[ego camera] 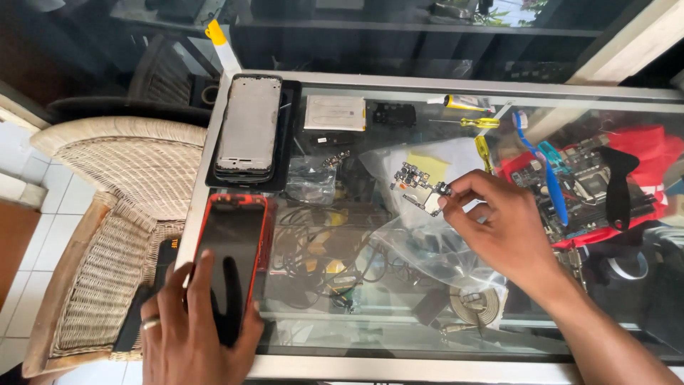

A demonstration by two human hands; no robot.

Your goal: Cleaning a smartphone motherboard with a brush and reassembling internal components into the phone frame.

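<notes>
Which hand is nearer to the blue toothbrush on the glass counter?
The right. The right hand is just left of the blue toothbrush, holding a small circuit board. The left hand rests on the red-cased phone, far left.

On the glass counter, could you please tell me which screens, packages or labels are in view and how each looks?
Phone screen: red-edged, dark and unlit, front left, under the left hand.
Clear bag: crumpled plastic, centre, by the right hand.
Battery label: white rectangle, back centre.
Yellow tube: small, back right.
</notes>
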